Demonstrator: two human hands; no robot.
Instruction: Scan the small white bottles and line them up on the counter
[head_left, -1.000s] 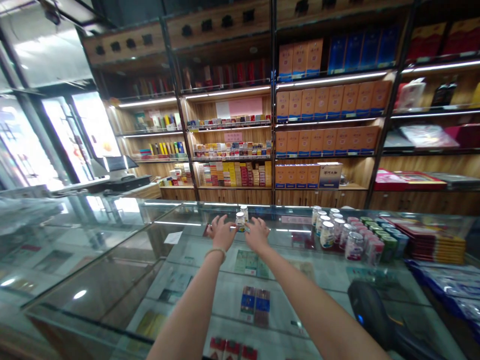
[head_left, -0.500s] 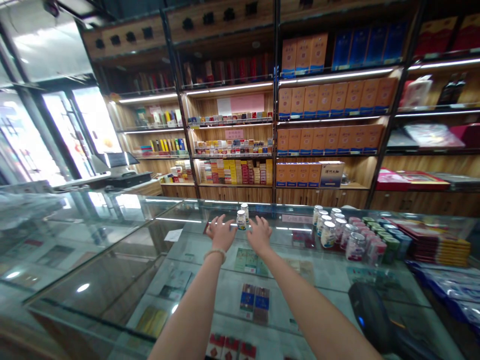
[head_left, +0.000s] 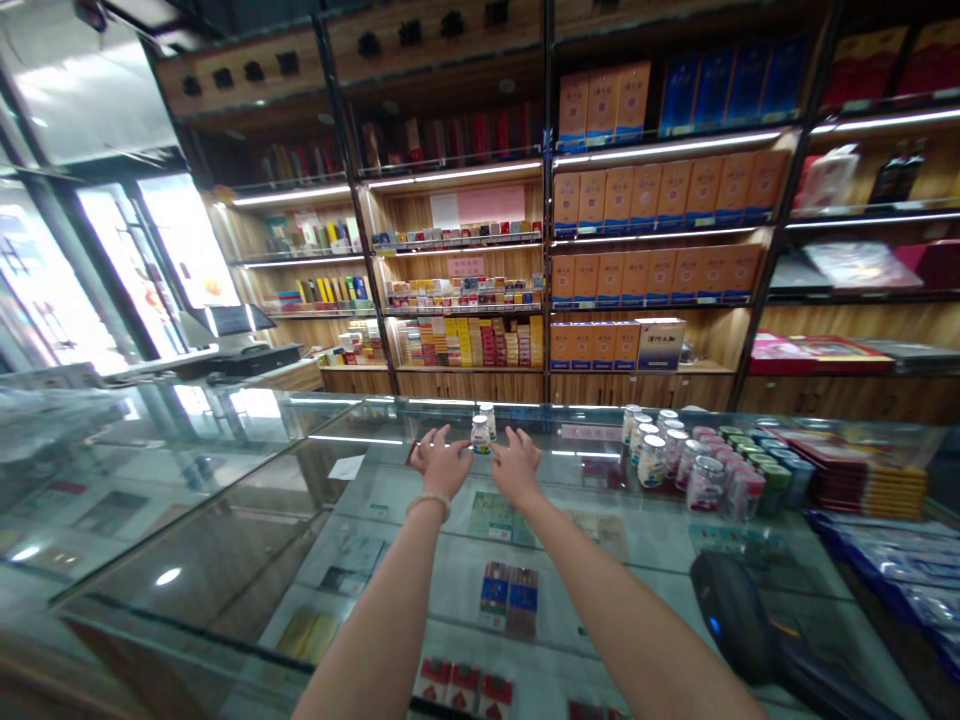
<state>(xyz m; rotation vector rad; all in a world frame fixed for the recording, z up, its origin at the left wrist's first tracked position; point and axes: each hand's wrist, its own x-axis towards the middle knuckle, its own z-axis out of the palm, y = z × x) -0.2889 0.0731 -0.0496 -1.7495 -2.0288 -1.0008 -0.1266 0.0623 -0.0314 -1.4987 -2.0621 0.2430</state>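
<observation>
Two small white-lidded jars stand upright on the glass counter, the nearer jar just in front of the farther jar. My left hand, with a bracelet on the wrist, is at the left of the nearer jar, fingers spread and holding nothing. On the other side, my right hand has its fingers apart and is empty, its index finger close to the jar's base. Whether either hand touches the jar is too small to tell.
Rows of jars and stacked red and yellow packs stand on the counter's right side. A black scanner lies at the lower right, beside blue packages. Wooden shelves of boxes line the back. A paper slip lies left.
The view has shifted slightly. My right index finger now points more toward the nearer jar, with the other fingers raised. The jars still stand between my hands.
</observation>
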